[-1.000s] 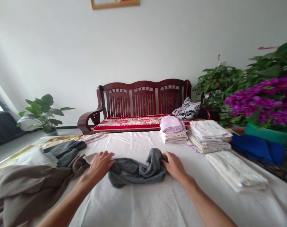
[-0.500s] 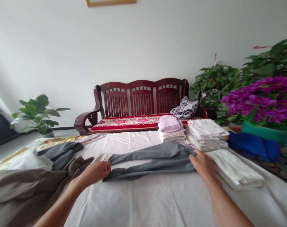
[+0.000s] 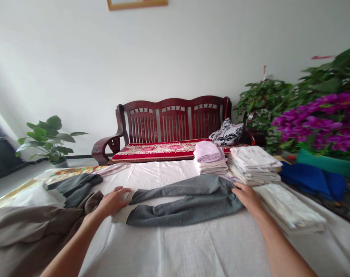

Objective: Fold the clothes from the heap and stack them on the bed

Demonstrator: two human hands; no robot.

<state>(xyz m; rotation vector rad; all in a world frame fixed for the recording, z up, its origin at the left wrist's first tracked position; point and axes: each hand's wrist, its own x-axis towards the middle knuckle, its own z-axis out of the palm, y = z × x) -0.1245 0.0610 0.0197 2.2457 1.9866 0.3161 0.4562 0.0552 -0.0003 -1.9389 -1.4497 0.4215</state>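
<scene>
A pair of grey trousers [image 3: 180,204] with cream cuffs lies lengthwise across the white cloth [image 3: 180,246], legs toward the left and somewhat apart. My left hand [image 3: 114,201] rests at the upper leg's cuff, index finger and thumb apart with cuff fabric between them. At the opposite end, the fingers of my right hand [image 3: 247,195] pinch the trousers' edge. Beside my left forearm is a rumpled brown garment [image 3: 33,231]. A folded cream cloth [image 3: 290,206] lies just right of my right hand.
Beyond the trousers stand a folded stack with a lilac cloth [image 3: 208,152] on top and a white folded stack [image 3: 254,163]. A dark grey garment [image 3: 76,188] lies at left, a blue cloth [image 3: 313,179] at right. Behind is a wooden bench [image 3: 175,123].
My left hand has shifted from the lower cuff up and left to the upper cuff. The lower leg now lies wider and flatter, its cream cuff showing. My right hand stays at its end.
</scene>
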